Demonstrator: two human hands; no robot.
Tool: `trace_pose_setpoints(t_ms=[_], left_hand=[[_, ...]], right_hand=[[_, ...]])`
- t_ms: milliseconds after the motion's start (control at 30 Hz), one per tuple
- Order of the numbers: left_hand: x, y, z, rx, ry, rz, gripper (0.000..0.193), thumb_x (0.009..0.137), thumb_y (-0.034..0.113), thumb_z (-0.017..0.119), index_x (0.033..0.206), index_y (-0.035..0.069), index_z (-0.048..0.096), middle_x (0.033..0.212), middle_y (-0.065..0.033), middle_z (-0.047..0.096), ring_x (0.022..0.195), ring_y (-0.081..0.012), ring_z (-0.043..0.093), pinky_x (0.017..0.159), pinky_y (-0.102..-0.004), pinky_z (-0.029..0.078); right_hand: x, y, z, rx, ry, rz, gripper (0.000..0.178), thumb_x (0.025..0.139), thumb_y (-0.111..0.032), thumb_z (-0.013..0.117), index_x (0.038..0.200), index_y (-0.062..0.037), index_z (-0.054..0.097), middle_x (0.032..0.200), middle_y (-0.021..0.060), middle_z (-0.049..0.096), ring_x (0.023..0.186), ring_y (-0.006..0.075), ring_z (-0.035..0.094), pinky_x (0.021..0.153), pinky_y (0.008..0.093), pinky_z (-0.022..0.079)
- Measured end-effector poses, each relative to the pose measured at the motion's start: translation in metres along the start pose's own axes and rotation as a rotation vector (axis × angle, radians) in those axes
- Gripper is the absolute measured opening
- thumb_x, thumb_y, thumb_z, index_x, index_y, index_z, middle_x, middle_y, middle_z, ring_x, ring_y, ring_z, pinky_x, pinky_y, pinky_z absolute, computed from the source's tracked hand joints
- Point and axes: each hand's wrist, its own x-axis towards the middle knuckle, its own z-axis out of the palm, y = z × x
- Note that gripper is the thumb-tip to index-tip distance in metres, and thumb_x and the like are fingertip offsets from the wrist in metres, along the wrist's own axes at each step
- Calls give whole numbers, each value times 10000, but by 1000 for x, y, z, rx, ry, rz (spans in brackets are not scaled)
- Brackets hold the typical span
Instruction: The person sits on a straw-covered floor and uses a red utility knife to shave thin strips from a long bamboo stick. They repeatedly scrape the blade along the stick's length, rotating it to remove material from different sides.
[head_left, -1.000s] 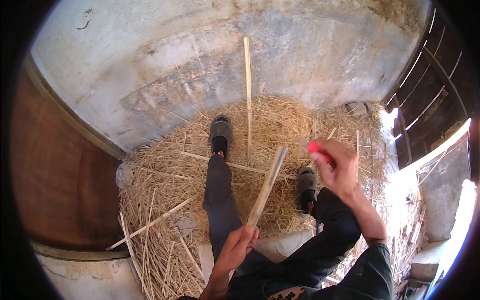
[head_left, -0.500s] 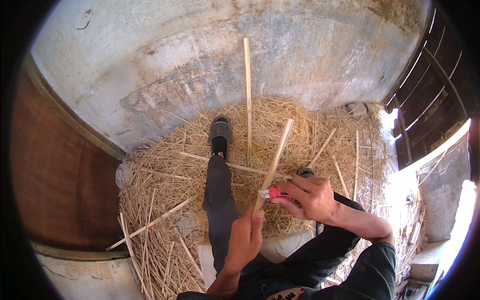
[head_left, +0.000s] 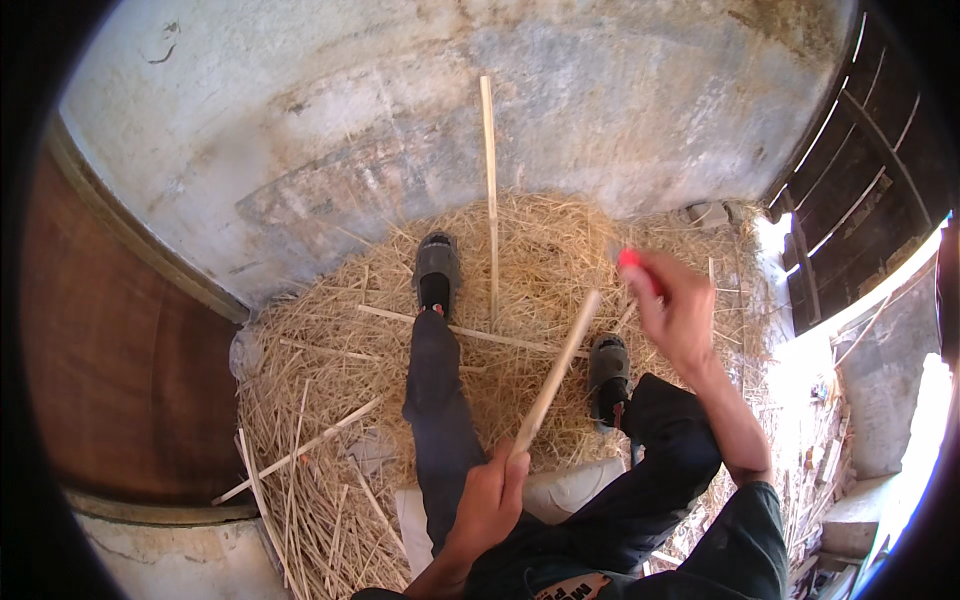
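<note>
My left hand (head_left: 487,500) is closed round the lower end of a pale wooden stick (head_left: 556,375), which slants up and away to the right above the straw. My right hand (head_left: 680,310) is raised beyond the stick's far tip and apart from it. Its fingers are wrapped round a red utility knife (head_left: 637,270); motion blurs the knife and its blade. Another long pale stick (head_left: 490,170) stands upright against the wall, between my two feet.
Straw and shavings (head_left: 520,245) cover the floor, with several loose sticks (head_left: 320,440) at the left. A stained wall (head_left: 380,110) rises in front. To the left is a brown wooden panel (head_left: 130,350), to the right a dark slatted panel (head_left: 860,170). My shoes (head_left: 437,270) rest on the straw.
My right hand with the knife has left the stick and swung up, away and to the right. The held stick's far tip has come down nearer and slightly right.
</note>
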Motion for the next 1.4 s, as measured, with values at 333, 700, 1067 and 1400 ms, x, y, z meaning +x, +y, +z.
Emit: trace_pose_setpoints(t_ms=[333,700,1067,1400], left_hand=[[18,-24,-24,-526,-266,-261,496,1193,457,454,1070,38,690,757,47,474,608,-65,459,556,-258,396],[43,-1,-25,-545,-170,-108,545,1198,482,411,1227,-12,639,713,46,405,534,-50,419,484,-239,370],[38,13,-7,-299,48,66,363,1196,308,471,1098,13,657,660,6,506,572,-78,459,543,-289,367],[38,19,7,-66,248,220,320,1189,220,469,1038,-19,618,711,-53,555,613,-101,488,566,-314,402]], right_hand=[[-17,44,8,-252,-973,-38,234,1036,-259,728,1234,-138,754,949,172,765,916,393,742,807,480,584],[-18,-11,1,193,-321,-24,221,1017,-193,752,1179,-45,728,1016,152,744,833,354,740,740,448,606],[-45,-40,13,55,-362,-454,289,943,-325,844,1112,-106,760,815,29,604,576,206,685,496,355,539],[-47,-50,11,-11,-365,-440,271,953,-311,839,1134,-121,771,791,22,600,582,200,692,506,349,539]])
